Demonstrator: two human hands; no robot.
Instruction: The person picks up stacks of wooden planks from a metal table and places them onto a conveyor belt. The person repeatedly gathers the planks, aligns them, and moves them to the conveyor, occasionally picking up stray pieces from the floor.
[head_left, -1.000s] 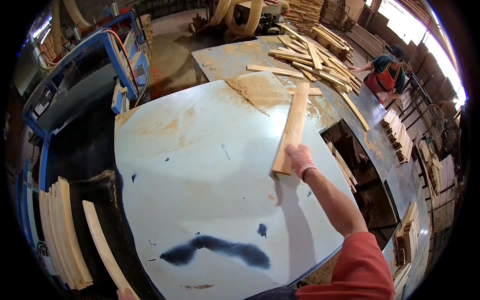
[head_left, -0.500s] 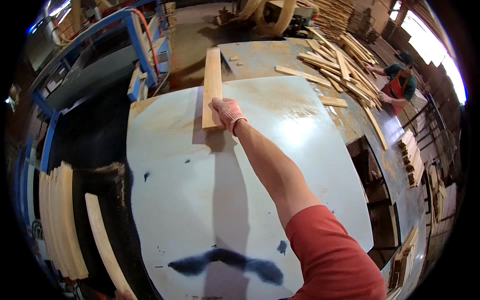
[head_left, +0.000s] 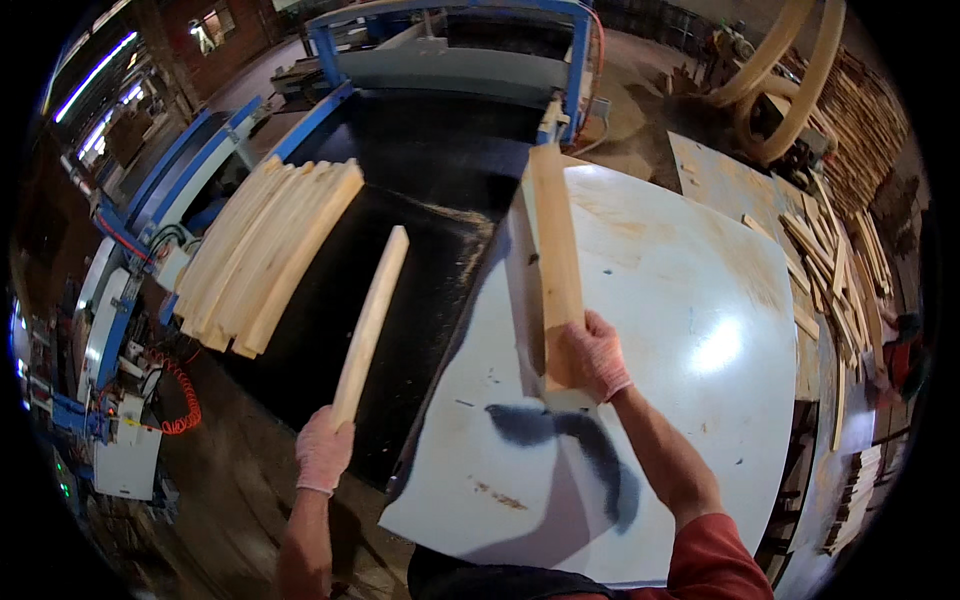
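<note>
L hand point(head_left: 324, 450), gloved, clenched round lower end of curved wooden slat point(head_left: 371, 322); slat angled up and away over black conveyor belt point(head_left: 420, 170), upper tip near belt middle, not touching stacked pieces. R hand point(head_left: 596, 355), gloved too, gripping near end of wider wooden board point(head_left: 556, 255); board runs away from body along L edge of white table point(head_left: 690, 300), far end reaching toward blue machine frame point(head_left: 450, 20). Can't tell if board rests on tabletop or held just above. Row of curved wooden slats point(head_left: 265, 255) lying side by side on belt, L of held slat, well apart from it. Black smear point(head_left: 565, 440) on white tabletop just below R hand, by forearm in red sleeve point(head_left: 715, 560). Bright light glare on table R of hand. Behind table, 2nd sheet surface w/ loose wood strips point(head_left: 830, 270) scattered along R side. Another person in red and green point(head_left: 905, 355) at far R rim, blurred. Big curved wood hoops point(head_left: 770, 70) upper R by stacked timber. Orange coiled hose point(head_left: 180, 400) and white control box point(head_left: 125, 455) low L beside blue frame.
</note>
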